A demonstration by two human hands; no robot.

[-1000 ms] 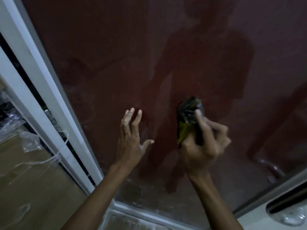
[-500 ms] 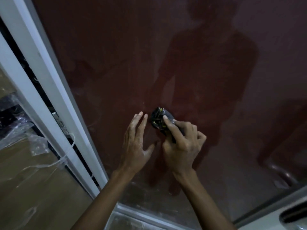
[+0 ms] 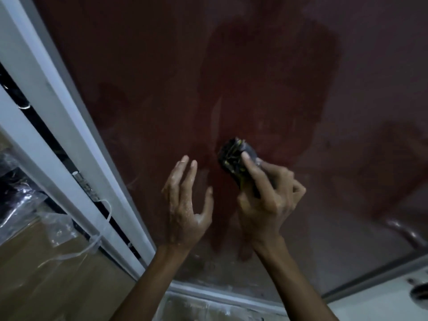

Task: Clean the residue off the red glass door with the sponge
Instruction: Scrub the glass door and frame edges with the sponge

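I am looking at one red glass door (image 3: 162, 77) filling most of the view, and two bare hands are working in front of its lower middle. My right hand (image 3: 266, 205) is gripping the one sponge (image 3: 234, 156), a dark pad with yellow showing through, and its fingers (image 3: 252, 172) are curling round it, the index finger lying straight along the top while the rest are folding underneath. The sponge is pressing against the glass at about 12 o'clock from that hand. My left hand (image 3: 185, 205) is hovering just beside it, at the sponge's 8 o'clock, with its fingers spreading loosely and holding nothing; whether the fingertips are touching the glass, I cannot tell. Both hands are looking wet and speckled with pale residue. One white door frame (image 3: 76, 126) is running diagonally at 9 o'clock, with one white cord (image 3: 106, 218) dangling over crumpled clear plastic wrap (image 3: 32, 209). Pale smears are showing along the glass at 6 o'clock.
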